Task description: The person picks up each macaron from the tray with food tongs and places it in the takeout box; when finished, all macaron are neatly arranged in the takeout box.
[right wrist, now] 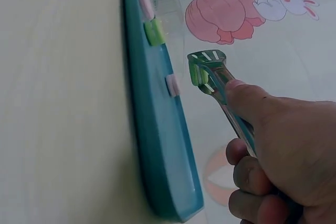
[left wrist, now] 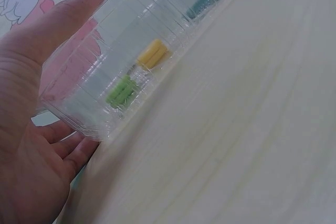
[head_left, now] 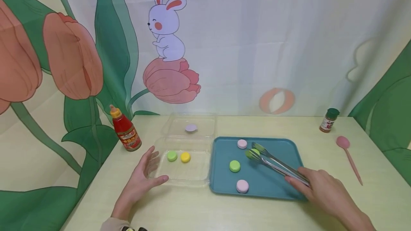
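My right hand (head_left: 327, 191) grips metal tongs (head_left: 282, 167) over the right part of the blue tray (head_left: 273, 188). Between the tong tips is a green macaron (head_left: 255, 152), seen too in the right wrist view (right wrist: 198, 75). Another green macaron (head_left: 234, 166) and two pink ones (head_left: 242, 144) (head_left: 242, 186) lie on the tray. My left hand (head_left: 138, 183), thumb and fingers spread, is at the left side of the clear container (head_left: 196, 181). Inside its near half sit a green macaron (head_left: 172, 156) and a yellow one (head_left: 185, 157).
The container's raised or folded-back lid (head_left: 205, 122) lies behind it, with a pale purple piece (head_left: 191, 128) there. A red sauce bottle (head_left: 127, 133) stands at the left. At the right are a green-capped jar (head_left: 329, 120) and a pink spoon (head_left: 353, 163).
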`<state>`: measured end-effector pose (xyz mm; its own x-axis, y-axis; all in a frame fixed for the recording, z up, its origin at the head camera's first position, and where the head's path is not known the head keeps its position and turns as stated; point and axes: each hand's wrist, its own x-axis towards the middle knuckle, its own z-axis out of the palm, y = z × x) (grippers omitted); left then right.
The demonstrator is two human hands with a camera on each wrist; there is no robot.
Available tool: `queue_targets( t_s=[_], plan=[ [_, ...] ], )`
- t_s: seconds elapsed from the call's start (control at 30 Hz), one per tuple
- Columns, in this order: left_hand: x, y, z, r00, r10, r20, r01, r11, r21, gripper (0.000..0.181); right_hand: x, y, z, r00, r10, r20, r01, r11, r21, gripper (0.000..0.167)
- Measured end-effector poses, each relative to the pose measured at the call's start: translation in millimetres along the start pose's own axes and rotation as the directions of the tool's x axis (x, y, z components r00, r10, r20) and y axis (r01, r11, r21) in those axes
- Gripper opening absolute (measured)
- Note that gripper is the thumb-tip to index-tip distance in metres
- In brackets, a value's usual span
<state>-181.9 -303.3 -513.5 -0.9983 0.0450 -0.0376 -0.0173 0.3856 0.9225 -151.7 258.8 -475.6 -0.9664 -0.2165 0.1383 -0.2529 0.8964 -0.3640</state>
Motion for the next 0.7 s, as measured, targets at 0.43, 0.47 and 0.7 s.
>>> queue_targets(
  t_s=[0.43,0.47,0.7],
  plan=[
    [0.7,-0.7,0.6,1.000,0.010,-0.004,-0.010,1.000,0.008,0.121,35.6,-44,-23,0.992,-0.123,-0.038,0.124,0.992,0.004,0.045],
    [0.6,-0.9,0.5,1.000,0.009,-0.004,-0.009,1.000,0.008,0.121,38.9,-50,-25,0.991,-0.129,-0.032,0.130,0.992,0.009,0.045],
    [0.5,-1.0,0.8,1.000,0.011,-0.002,-0.011,1.000,0.000,0.121,59.1,-83,-25,0.973,-0.229,-0.012,0.229,0.973,0.030,0.045]
  ],
)
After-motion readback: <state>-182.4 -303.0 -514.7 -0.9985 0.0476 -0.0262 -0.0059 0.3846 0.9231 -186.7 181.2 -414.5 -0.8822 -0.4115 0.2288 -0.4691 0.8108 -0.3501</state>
